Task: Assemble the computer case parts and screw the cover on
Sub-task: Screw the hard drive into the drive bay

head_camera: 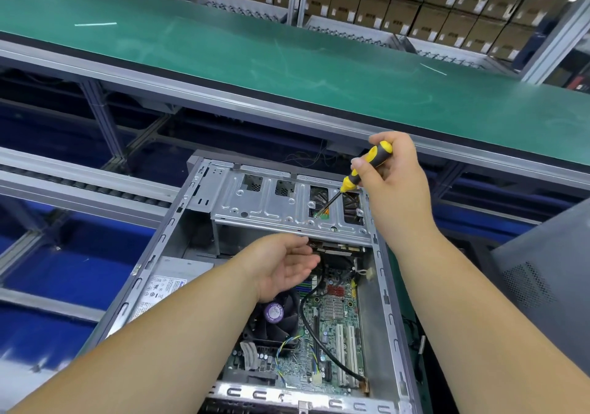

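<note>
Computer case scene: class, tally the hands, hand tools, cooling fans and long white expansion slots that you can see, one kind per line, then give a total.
Hands: 2 (left hand, right hand)
Screwdrivers: 1
Cooling fans: 1
White slots: 2
Total: 6

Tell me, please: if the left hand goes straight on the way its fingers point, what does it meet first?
Probably the front edge of the metal drive cage. The left hand, open, points toward the far end of the case, its fingertips close under that edge. Depth is unclear, so it may pass beneath.
</note>
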The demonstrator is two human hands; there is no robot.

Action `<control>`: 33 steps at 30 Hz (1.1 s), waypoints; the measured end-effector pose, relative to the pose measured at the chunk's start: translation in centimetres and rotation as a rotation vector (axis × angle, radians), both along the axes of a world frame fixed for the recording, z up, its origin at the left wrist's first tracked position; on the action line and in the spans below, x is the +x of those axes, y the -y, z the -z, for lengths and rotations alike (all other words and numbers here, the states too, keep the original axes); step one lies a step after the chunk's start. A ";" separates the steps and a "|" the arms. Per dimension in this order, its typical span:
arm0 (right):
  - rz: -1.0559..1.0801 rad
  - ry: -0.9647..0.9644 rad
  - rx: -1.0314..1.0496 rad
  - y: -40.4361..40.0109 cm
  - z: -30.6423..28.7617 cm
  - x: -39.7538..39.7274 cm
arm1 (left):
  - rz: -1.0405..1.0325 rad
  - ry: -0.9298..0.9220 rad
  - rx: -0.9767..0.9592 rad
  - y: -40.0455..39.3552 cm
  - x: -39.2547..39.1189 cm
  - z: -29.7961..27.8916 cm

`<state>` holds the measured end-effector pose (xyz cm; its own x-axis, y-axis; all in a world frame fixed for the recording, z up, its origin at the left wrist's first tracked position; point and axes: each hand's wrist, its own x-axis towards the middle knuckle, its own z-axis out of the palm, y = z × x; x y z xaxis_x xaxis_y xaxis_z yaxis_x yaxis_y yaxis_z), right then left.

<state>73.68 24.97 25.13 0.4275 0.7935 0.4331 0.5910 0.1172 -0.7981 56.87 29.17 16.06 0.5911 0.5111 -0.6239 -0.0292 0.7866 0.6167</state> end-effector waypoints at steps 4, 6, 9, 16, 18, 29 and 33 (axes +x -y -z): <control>-0.031 0.148 -0.065 -1.0 0.8 -0.5 | -0.121 -0.038 0.020 -0.6 0.4 1.1; -0.038 0.210 -0.088 -1.2 1.2 -0.6 | -0.112 -0.023 0.023 -0.7 0.6 1.4; -0.048 0.253 -0.111 -1.4 1.7 -0.6 | -0.079 -0.015 0.037 -0.7 0.7 1.9; -0.088 0.289 -0.137 -2.0 1.8 -0.8 | -0.100 0.060 0.069 -0.7 1.1 2.0; -0.128 0.313 -0.144 -2.1 1.6 -0.8 | -0.113 0.073 0.080 -0.7 1.1 2.0; -0.241 0.191 -0.134 -3.0 1.4 0.0 | -0.179 0.088 0.064 -0.8 1.1 2.3; -0.100 0.371 -0.051 -3.7 2.4 -0.6 | -0.178 0.095 0.073 -0.8 1.2 2.2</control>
